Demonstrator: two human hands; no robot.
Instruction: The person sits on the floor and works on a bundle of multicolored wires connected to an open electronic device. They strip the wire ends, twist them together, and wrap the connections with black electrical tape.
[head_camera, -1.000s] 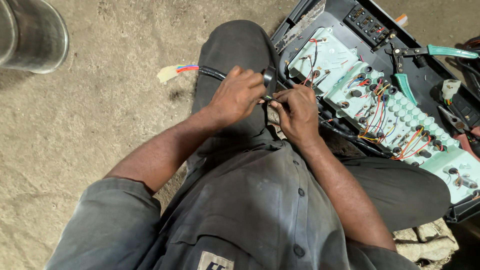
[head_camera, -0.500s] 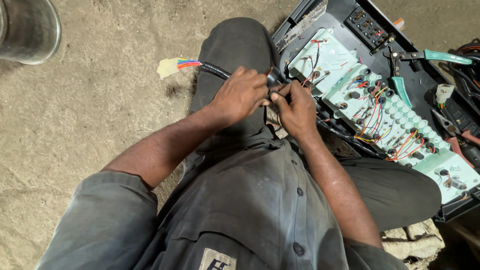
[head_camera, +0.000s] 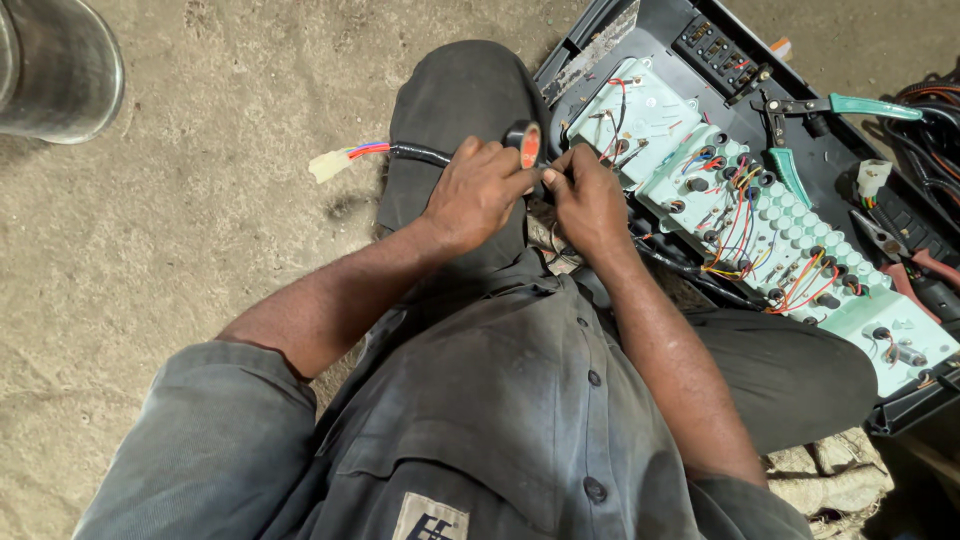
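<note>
- A pale green circuit panel (head_camera: 790, 240) is lying in a black housing (head_camera: 900, 400), stretching from 1 toward 4 o'clock of the hands, with coloured wires looping across it.
- A metal bucket (head_camera: 55, 65) is standing on the sandy ground at 10 o'clock, well apart.
- Green-handled pliers (head_camera: 840, 105) are resting on the housing at 2 o'clock.
- The left hand (head_camera: 475, 195) is curling around a black cable (head_camera: 420, 153) over the knee, fingers clenched on it.
- The right hand (head_camera: 590, 200) is pinching the cable just beside the left, fingertips closed.
- A tape roll (head_camera: 526, 143) is sitting at 12 o'clock, touching the left fingers.
- A white plug (head_camera: 330, 163) is ending the cable at 9 o'clock.
</note>
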